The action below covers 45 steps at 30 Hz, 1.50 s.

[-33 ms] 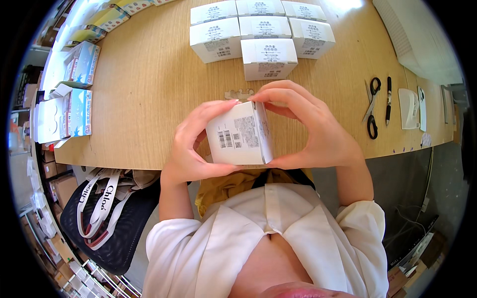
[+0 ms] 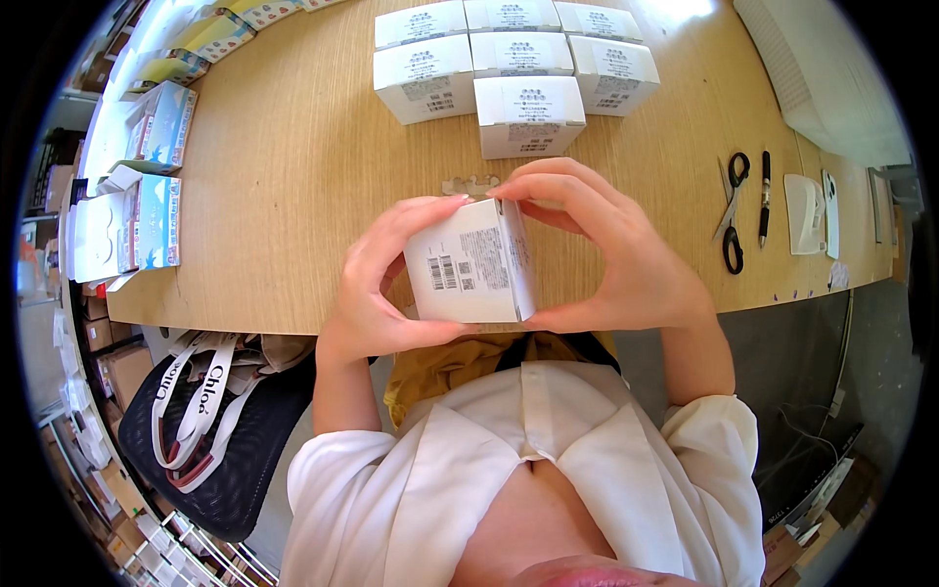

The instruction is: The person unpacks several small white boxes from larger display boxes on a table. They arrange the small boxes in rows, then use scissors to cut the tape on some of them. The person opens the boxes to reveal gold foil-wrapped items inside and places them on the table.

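A small white carton (image 2: 458, 262) with printed labels and barcodes is held between both hands at the table's near edge, slightly tilted. My left hand (image 2: 370, 284) grips its left side, thumb along the bottom edge and fingers at the top corner. On the other side, my right hand (image 2: 631, 259) pinches the carton's right edge, fingertips at the upper corner and thumb at the lower one. Beyond the hands, several similar white cartons (image 2: 530, 103) stand grouped in rows, one set forward of the rest. A flat, pale, wavy-edged piece (image 2: 468, 185) lies just past the held carton.
Black-handled scissors (image 2: 731, 210), a black pen (image 2: 765, 201) and a flat white object (image 2: 804, 215) lie on the wooden table (image 2: 284, 205) at right. Open blue display boxes (image 2: 161, 220) line the left edge. A dark bag (image 2: 230, 479) with white straps sits below left.
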Available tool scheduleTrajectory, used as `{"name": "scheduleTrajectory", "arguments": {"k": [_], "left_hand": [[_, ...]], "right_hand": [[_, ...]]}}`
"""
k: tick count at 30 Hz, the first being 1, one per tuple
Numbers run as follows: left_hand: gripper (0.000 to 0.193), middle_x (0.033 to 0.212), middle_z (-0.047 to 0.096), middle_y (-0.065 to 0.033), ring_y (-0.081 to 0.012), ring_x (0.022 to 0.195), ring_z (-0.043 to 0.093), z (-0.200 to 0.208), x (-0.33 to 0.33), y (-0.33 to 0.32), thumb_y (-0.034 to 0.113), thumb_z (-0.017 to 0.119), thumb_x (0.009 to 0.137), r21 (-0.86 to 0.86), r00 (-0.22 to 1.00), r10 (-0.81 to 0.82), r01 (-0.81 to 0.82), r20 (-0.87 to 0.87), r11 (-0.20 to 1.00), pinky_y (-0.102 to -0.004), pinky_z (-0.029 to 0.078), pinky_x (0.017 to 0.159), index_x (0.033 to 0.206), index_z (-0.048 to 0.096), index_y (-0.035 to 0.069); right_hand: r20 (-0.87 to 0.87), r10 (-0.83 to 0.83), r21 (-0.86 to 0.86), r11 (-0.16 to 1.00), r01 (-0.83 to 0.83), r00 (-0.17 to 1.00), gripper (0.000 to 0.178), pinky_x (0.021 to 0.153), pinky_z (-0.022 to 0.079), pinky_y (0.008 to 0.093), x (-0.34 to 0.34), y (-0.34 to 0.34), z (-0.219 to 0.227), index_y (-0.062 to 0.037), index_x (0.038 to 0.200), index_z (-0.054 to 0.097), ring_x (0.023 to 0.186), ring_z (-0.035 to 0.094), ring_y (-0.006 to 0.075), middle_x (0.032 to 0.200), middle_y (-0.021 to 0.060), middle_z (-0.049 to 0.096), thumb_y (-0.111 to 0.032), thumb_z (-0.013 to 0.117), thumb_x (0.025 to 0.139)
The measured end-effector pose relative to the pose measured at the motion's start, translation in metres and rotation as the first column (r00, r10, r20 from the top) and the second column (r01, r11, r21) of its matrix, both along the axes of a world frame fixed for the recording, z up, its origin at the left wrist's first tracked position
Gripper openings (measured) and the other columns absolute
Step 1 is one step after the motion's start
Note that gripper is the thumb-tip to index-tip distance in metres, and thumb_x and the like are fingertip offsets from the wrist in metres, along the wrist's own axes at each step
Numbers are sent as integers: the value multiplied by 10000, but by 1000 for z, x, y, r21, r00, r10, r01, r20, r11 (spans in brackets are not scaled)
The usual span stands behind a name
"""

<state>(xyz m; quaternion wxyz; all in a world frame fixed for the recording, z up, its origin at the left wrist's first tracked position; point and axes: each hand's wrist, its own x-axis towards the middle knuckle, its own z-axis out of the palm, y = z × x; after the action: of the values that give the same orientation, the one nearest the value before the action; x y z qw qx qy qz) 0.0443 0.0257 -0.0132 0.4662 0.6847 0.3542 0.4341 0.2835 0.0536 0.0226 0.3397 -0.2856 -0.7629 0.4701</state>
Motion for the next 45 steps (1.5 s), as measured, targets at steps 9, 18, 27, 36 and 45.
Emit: {"name": "scheduleTrajectory", "arguments": {"k": [9, 18, 27, 36, 45], "left_hand": [[757, 1211, 522, -126, -297, 1111, 533, 11, 7, 1, 97, 855, 521, 209, 940, 181, -123, -288, 970, -391, 474, 901, 1226, 583, 50], [765, 1175, 521, -108, -295, 1083, 512, 17, 19, -5, 42, 849, 505, 394, 884, 315, -169, -344, 903, -367, 517, 770, 1224, 589, 58], [778, 1149, 520, -97, -309, 1057, 514, 8, 26, -11, 43, 859, 489, 496, 851, 390, -183, -353, 849, -396, 487, 827, 1222, 595, 48], [838, 1205, 549, -142, -360, 1106, 531, 11, 29, -8, -19, 834, 430, 578, 805, 426, -131, -412, 806, -436, 479, 909, 1221, 559, 22], [842, 1217, 563, -154, -370, 1136, 541, 3, 23, -6, -49, 818, 440, 545, 857, 378, -142, -350, 826, -437, 483, 947, 1230, 536, 18]], "right_hand": [[-41, -64, -117, 991, 59, 997, 635, 990, 446, 371, -6, -7, -6, -44, 1258, 472, 1227, 478, 282, 1320, 128, 432, -1, 741, 685], [-319, -215, -562, 827, -2, 923, 521, 1000, 461, 357, -12, -15, -14, -40, 1253, 465, 1169, 540, 207, 1255, 78, 505, 79, 616, 769], [-201, -315, -505, 845, 178, 928, 442, 914, 510, 327, -17, -23, -11, -34, 1198, 497, 1092, 588, 187, 1170, 100, 568, 54, 639, 788], [-73, -334, -191, 930, 316, 940, 598, 781, 545, 301, -19, -28, -21, -10, 1330, 477, 841, 660, 179, 976, 161, 652, 22, 675, 767], [-199, -299, -320, 920, 227, 933, 563, 863, 546, 315, -19, -27, -20, 10, 1316, 495, 951, 660, 178, 1065, 156, 652, 60, 618, 769]]}}
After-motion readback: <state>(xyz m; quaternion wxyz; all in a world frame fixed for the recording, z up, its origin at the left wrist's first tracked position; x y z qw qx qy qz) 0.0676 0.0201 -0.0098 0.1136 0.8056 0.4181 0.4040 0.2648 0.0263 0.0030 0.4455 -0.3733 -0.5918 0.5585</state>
